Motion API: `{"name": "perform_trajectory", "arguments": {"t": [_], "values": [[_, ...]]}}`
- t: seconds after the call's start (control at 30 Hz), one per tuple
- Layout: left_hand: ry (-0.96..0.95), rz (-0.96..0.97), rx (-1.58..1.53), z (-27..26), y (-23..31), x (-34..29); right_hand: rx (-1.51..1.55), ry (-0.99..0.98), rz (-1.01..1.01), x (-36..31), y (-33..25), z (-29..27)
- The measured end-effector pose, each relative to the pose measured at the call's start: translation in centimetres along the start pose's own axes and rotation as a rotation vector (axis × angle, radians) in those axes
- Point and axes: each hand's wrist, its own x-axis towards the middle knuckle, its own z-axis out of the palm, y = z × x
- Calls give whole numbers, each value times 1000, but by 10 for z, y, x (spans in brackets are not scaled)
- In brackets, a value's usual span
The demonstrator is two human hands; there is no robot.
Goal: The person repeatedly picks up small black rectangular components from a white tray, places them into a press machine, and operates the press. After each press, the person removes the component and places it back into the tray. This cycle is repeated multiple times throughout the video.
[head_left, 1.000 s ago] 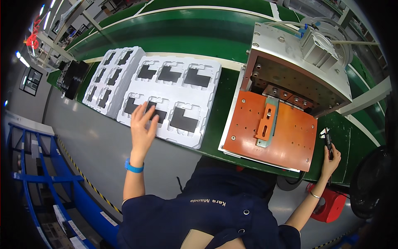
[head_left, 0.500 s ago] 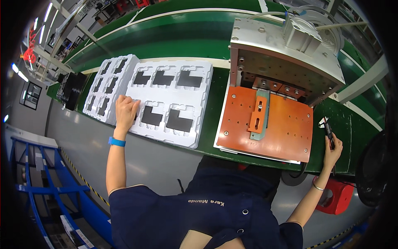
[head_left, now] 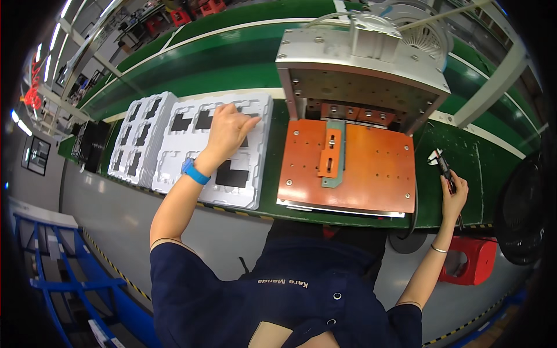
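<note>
My left hand [head_left: 228, 130] is over the far right part of a white plastic tray [head_left: 195, 136]. Its fingers are curled together; whatever they pinch, if anything, is hidden. The hand partly covers a flat black piece in the far right pocket. An L-shaped black piece [head_left: 232, 176] lies in the near right pocket, and another black piece [head_left: 181, 121] in the far left one. My forearm hides part of the near row. At the right, my right hand [head_left: 455, 194] is closed round a digital caliper [head_left: 442, 167], its jaws pointing away from me over the green bench.
A metal press [head_left: 360, 64] with an orange plate [head_left: 377, 174] stands between my hands. A stack of white trays [head_left: 134, 133] holding black pieces lies at the left. Beyond the bench runs a green conveyor [head_left: 226, 64]. A red stool [head_left: 473, 261] stands below right.
My left hand has moved from the near left pocket to the far right of the tray. My right hand still holds the caliper. The whole view has shifted a little.
</note>
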Motion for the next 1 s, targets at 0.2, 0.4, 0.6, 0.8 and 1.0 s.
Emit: {"name": "perform_trajectory", "arguments": {"t": [0.2,0.4,0.6,0.8,1.0], "values": [[53,22,43,-4,13,-5,-3,15,20,-1,-4,-3],[-152,120,85,-31,37,-66,23,24,44,-3,-1,-2],[-203,7,78,-27,39,-62,1,39,35,-3,-7,-5],[-87,92,188,-50,47,-46,6,33,54,-1,-11,-4],[-47,407,-148,-63,159,60,164,323,19,1,-69,-21]]}}
